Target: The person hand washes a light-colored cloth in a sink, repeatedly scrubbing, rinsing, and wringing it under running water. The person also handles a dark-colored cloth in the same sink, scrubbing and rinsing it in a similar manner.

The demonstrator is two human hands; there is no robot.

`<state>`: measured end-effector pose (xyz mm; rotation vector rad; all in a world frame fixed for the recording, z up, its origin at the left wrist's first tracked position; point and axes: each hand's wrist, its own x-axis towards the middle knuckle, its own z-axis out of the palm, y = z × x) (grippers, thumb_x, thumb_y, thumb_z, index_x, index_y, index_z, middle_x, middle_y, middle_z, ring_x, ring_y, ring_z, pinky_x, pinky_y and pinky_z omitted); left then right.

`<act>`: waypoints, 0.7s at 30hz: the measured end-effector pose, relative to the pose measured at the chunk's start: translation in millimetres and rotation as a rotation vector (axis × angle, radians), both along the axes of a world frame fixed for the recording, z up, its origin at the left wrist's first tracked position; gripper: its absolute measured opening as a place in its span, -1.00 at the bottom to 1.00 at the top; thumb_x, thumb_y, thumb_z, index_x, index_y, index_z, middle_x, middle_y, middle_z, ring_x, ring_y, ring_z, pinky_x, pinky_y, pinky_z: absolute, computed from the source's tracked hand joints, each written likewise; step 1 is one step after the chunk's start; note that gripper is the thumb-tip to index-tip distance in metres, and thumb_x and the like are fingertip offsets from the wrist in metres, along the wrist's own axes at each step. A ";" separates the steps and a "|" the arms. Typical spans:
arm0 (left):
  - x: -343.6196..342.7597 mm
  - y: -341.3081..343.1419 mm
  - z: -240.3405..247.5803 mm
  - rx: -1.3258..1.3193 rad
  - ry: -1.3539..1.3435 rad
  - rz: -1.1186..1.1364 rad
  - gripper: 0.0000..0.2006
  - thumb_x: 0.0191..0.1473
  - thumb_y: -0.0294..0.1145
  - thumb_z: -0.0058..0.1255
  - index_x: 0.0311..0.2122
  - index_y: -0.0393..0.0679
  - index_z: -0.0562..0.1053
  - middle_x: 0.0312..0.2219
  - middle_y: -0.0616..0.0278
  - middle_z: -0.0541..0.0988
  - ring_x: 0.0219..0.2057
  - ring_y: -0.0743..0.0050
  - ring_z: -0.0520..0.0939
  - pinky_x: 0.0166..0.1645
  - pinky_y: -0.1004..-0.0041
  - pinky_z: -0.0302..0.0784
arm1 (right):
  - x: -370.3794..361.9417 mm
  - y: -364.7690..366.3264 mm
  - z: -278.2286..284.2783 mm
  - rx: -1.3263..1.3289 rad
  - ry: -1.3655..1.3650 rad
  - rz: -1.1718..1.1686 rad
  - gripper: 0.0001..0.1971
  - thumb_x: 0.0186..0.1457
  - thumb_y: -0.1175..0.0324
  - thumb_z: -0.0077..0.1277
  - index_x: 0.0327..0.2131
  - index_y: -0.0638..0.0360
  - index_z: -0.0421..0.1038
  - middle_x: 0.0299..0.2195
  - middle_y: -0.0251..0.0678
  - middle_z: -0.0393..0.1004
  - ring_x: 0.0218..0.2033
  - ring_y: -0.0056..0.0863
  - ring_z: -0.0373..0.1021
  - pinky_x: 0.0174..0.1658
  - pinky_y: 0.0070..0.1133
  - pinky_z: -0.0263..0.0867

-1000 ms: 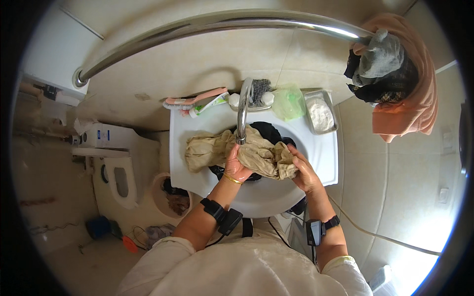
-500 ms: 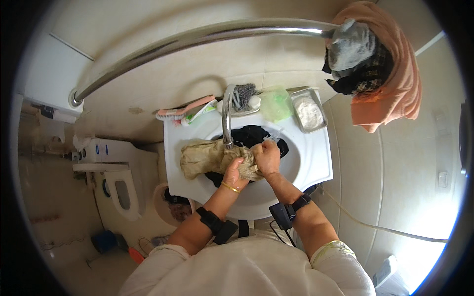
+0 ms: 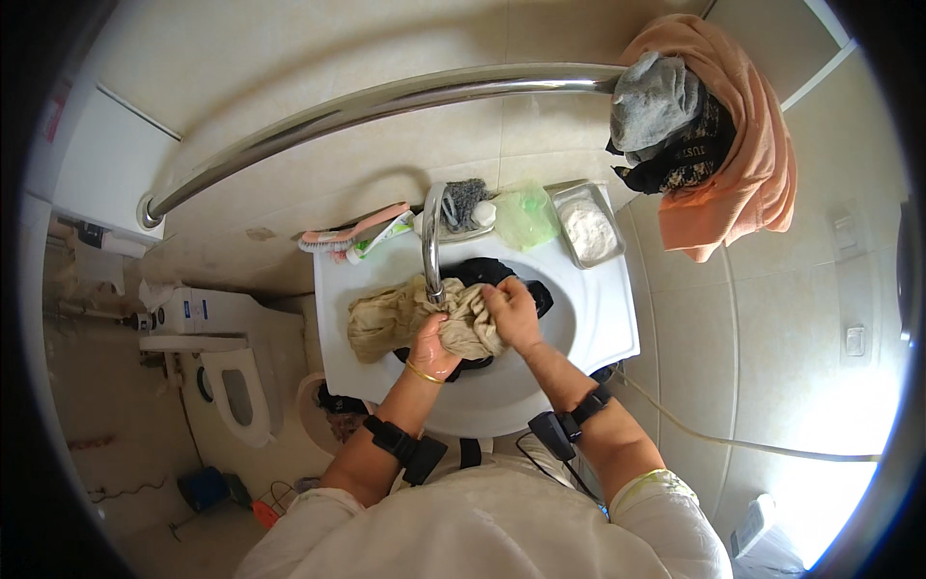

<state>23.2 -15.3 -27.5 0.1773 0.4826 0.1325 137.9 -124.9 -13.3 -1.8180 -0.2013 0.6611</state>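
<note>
A wet beige cloth garment (image 3: 378, 323) is bunched under the chrome tap (image 3: 431, 241), its left part lying over the basin's left side. My left hand (image 3: 432, 349) is closed on the near edge of the bunch, thumb on top. My right hand (image 3: 515, 315) pinches the right end of the cloth, fingers curled; the fingertips are partly hidden in the folds. Beneath and behind the beige garment, black cloth (image 3: 487, 271) lies in the white washbasin (image 3: 588, 323).
Along the basin's back ledge lie a pink-handled brush (image 3: 362, 230), a green-and-white tube (image 3: 382, 237), a grey scrubber (image 3: 467, 203), a pale green plastic bag (image 3: 527, 218) and a metal tray of white powder (image 3: 588, 230). A chrome rail (image 3: 405, 101) holding hanging clothes (image 3: 743, 145) crosses above.
My right hand has loosened from a tight fist to a pinch on the cloth. The bunched beige fabric between my hands is more spread out. The whole view has shifted slightly.
</note>
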 end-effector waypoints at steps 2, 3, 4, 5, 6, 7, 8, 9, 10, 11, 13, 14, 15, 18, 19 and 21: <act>-2.8 13.2 11.3 -0.017 -0.068 0.001 -0.65 0.11 -0.29 -0.19 -0.01 -0.19 0.32 -0.04 0.14 0.41 0.03 0.18 0.38 0.14 0.19 0.22 | 22.5 -14.2 -15.6 -0.020 -0.061 0.080 -0.70 -0.01 0.19 0.06 -0.30 0.24 0.38 -0.26 -0.05 0.41 -0.22 -0.15 0.34 -0.16 -0.44 0.26; -4.4 19.5 16.4 -0.020 -0.064 0.022 -0.63 0.12 -0.26 -0.19 0.01 -0.19 0.30 -0.03 0.14 0.40 0.04 0.16 0.36 0.15 0.17 0.20 | 34.2 -23.0 -19.7 -0.081 -0.135 0.187 -0.69 -0.02 0.22 0.07 -0.25 0.23 0.38 -0.22 -0.06 0.40 -0.20 -0.15 0.33 -0.13 -0.44 0.25; -7.2 24.1 20.6 -0.023 -0.057 0.045 -0.61 0.13 -0.23 -0.20 0.03 -0.18 0.29 -0.02 0.14 0.39 0.05 0.14 0.35 0.16 0.16 0.18 | 43.2 -33.8 -19.1 -0.061 -0.304 0.151 -0.70 -0.01 0.26 0.04 -0.23 0.22 0.38 -0.21 -0.08 0.41 -0.20 -0.12 0.33 -0.10 -0.43 0.24; -10.1 27.1 23.9 -0.024 -0.091 0.071 -0.60 0.15 -0.20 -0.21 0.04 -0.18 0.28 0.00 0.14 0.38 0.06 0.12 0.34 0.17 0.14 0.16 | 53.8 -44.3 -16.4 -0.159 -0.379 0.202 -0.71 -0.01 0.30 0.02 -0.20 0.21 0.39 -0.20 -0.09 0.41 -0.20 -0.10 0.32 -0.07 -0.42 0.23; -10.9 28.0 25.7 0.005 -0.021 0.080 -0.55 0.18 -0.11 -0.25 0.08 -0.16 0.24 0.03 0.13 0.34 0.09 0.12 0.29 0.18 0.10 0.12 | 65.0 -53.0 -11.8 -0.145 -0.564 0.086 -0.74 -0.01 0.34 0.00 -0.21 0.19 0.40 -0.20 -0.11 0.42 -0.22 -0.11 0.32 -0.06 -0.41 0.22; -12.1 28.0 27.1 -0.008 -0.032 0.076 -0.55 0.18 -0.11 -0.26 0.08 -0.16 0.24 0.04 0.12 0.33 0.09 0.11 0.29 0.18 0.10 0.11 | 76.9 -60.7 -5.9 -0.183 -0.752 0.017 -0.75 -0.02 0.38 -0.02 -0.22 0.17 0.42 -0.20 -0.12 0.43 -0.23 -0.11 0.33 -0.06 -0.41 0.21; -13.0 25.9 27.8 -0.020 -0.040 0.082 -0.55 0.18 -0.10 -0.26 0.08 -0.15 0.24 0.04 0.12 0.32 0.09 0.11 0.29 0.19 0.10 0.11 | 89.7 -65.3 -1.2 -0.335 -0.863 0.006 -0.75 -0.05 0.40 -0.02 -0.22 0.12 0.44 -0.22 -0.16 0.44 -0.23 -0.14 0.33 -0.07 -0.39 0.21; -12.6 23.1 27.8 -0.051 -0.009 0.087 -0.55 0.18 -0.09 -0.27 0.09 -0.15 0.23 0.05 0.11 0.31 0.09 0.10 0.28 0.19 0.09 0.11 | 101.9 -68.0 3.3 -0.425 -1.084 -0.025 -0.74 -0.07 0.42 -0.02 -0.23 0.08 0.46 -0.23 -0.20 0.46 -0.23 -0.17 0.32 -0.08 -0.38 0.21; -13.0 20.1 28.4 -0.077 -0.029 0.084 -0.52 0.19 -0.06 -0.31 0.10 -0.15 0.21 0.07 0.09 0.28 0.10 0.08 0.27 0.19 0.07 0.10 | 114.3 -68.6 5.8 -0.563 -1.027 0.024 -0.72 -0.11 0.42 0.00 -0.22 0.03 0.48 -0.26 -0.25 0.47 -0.23 -0.20 0.32 -0.11 -0.37 0.21; -12.6 17.5 29.2 -0.056 -0.087 0.082 -0.51 0.19 -0.03 -0.31 0.10 -0.15 0.20 0.07 0.09 0.28 0.10 0.07 0.26 0.19 0.07 0.10 | 124.3 -66.9 6.7 -0.608 -1.111 0.010 -0.69 -0.14 0.42 0.02 -0.22 -0.02 0.50 -0.29 -0.30 0.48 -0.22 -0.24 0.31 -0.14 -0.35 0.21; -11.8 14.1 32.4 -0.060 -0.142 0.088 -0.48 0.18 0.01 -0.33 0.11 -0.15 0.19 0.08 0.07 0.26 0.11 0.04 0.25 0.19 0.06 0.09 | 141.7 -62.2 3.9 -0.680 -1.103 0.128 -0.65 -0.16 0.42 0.03 -0.19 -0.07 0.50 -0.33 -0.35 0.48 -0.19 -0.25 0.29 -0.16 -0.34 0.21; -11.0 13.5 34.4 -0.071 -0.106 0.112 -0.38 0.14 0.15 -0.36 0.14 -0.13 0.15 0.09 0.06 0.24 0.12 0.03 0.24 0.19 0.04 0.09 | 149.5 -60.4 1.3 -0.692 -1.080 0.180 -0.74 -0.17 0.39 0.04 -0.29 -0.04 0.52 -0.39 -0.36 0.48 -0.21 -0.26 0.30 -0.17 -0.36 0.21; -10.5 13.4 36.8 -0.071 -0.137 0.107 -0.35 0.12 0.20 -0.40 0.15 -0.11 0.15 0.10 0.07 0.23 0.12 0.02 0.23 0.20 0.04 0.07 | 154.6 -58.8 -1.6 -0.704 -1.071 0.236 -0.78 -0.17 0.38 0.04 -0.34 -0.03 0.52 -0.40 -0.36 0.48 -0.21 -0.26 0.30 -0.18 -0.36 0.21; -7.9 14.4 41.6 -0.045 -0.170 0.101 -0.23 0.03 0.37 -0.47 0.17 -0.03 0.14 0.13 0.07 0.20 0.14 0.00 0.20 0.21 0.02 0.05 | 161.4 -61.1 -6.9 -0.718 -1.074 0.273 -0.92 -0.13 0.34 0.04 -0.54 0.09 0.49 -0.49 -0.29 0.46 -0.27 -0.23 0.32 -0.24 -0.34 0.25; -7.4 14.2 42.1 -0.050 -0.121 0.125 -0.24 0.04 0.36 -0.45 0.17 -0.04 0.14 0.12 0.08 0.21 0.14 0.01 0.21 0.20 0.02 0.06 | 161.8 -64.7 -5.3 -0.729 -1.019 0.187 -0.89 -0.11 0.33 0.03 -0.54 0.12 0.48 -0.50 -0.26 0.46 -0.32 -0.20 0.33 -0.27 -0.34 0.26; -6.3 12.9 40.8 -0.049 -0.125 0.131 -0.26 0.05 0.32 -0.40 0.15 -0.07 0.15 0.11 0.10 0.24 0.12 0.03 0.23 0.19 0.02 0.07 | 148.1 -68.6 0.3 -0.702 -0.983 -0.010 -0.83 -0.05 0.30 0.03 -0.55 0.20 0.47 -0.51 -0.19 0.47 -0.40 -0.15 0.36 -0.34 -0.32 0.28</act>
